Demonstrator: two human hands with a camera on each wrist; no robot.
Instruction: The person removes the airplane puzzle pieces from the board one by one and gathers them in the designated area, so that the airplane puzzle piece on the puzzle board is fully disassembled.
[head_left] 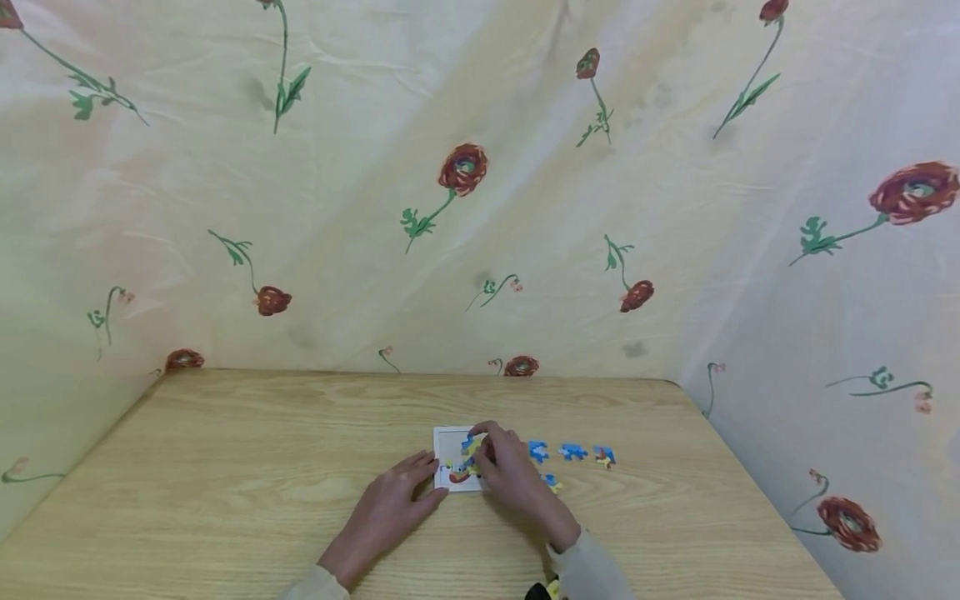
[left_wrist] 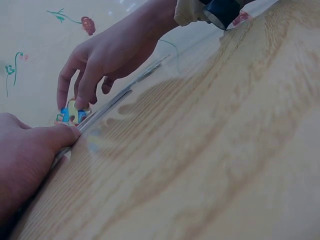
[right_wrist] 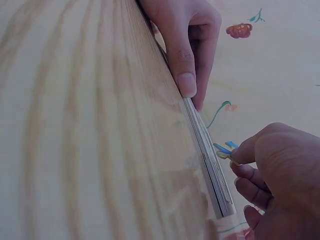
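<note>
A white-framed jigsaw tray (head_left: pixel 437 437) lies flat on the table, with a partly assembled picture inside. My left hand (head_left: pixel 397 502) rests against its near left corner, fingers along the left side and thumb (left_wrist: pixel 65 135) at the front edge. Over the tray, my right hand (head_left: pixel 512 473) pinches a blue and yellow puzzle piece (right_wrist: pixel 223 152) between thumb and fingers. In the left wrist view this puzzle piece (left_wrist: pixel 73 112) stands tilted below the right fingertips. The right hand hides the tray's right part in the head view.
Several loose blue puzzle pieces (head_left: pixel 573 452) lie on the wooden table (head_left: pixel 285 450) to the right of the tray. One more puzzle piece (head_left: pixel 552 482) sits close by the right wrist. A flower-patterned cloth (head_left: pixel 345 208) hangs behind the table and along its sides.
</note>
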